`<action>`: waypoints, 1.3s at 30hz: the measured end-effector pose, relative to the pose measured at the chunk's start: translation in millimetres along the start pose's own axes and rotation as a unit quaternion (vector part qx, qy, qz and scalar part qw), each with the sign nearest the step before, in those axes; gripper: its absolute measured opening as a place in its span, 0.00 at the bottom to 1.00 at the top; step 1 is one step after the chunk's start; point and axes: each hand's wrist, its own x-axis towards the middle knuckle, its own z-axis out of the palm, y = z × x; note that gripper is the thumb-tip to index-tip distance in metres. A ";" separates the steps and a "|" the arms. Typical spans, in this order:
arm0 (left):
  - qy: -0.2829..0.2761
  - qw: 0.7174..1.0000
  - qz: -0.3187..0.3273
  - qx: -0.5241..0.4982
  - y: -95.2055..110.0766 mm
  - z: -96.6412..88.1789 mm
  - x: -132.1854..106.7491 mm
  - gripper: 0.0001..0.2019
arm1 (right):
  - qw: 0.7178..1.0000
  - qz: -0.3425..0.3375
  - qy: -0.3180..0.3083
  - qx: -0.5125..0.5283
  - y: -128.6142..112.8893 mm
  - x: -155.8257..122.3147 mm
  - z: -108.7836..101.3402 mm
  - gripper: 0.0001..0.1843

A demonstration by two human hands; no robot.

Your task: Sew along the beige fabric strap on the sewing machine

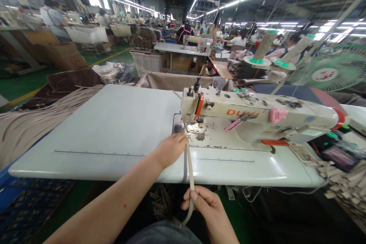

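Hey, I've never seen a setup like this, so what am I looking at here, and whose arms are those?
Those are a person's own bare arms, seen by one camera worn on the head, looking forward and down. In front is a white table, with a ruler line along its near side and a sewing machine toward the right. The right hand holds a narrow, pale strip just off the near edge. The strip runs up toward the needle area, where the left hand has its fingertips beside it; whether they pinch it is hard to tell.
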 end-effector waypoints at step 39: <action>0.006 0.999 0.027 0.041 2.2 -7.1 3.3 0.09 | 0.996 -0.029 0.026 -0.074 -6.7 0.1 7.9 0.19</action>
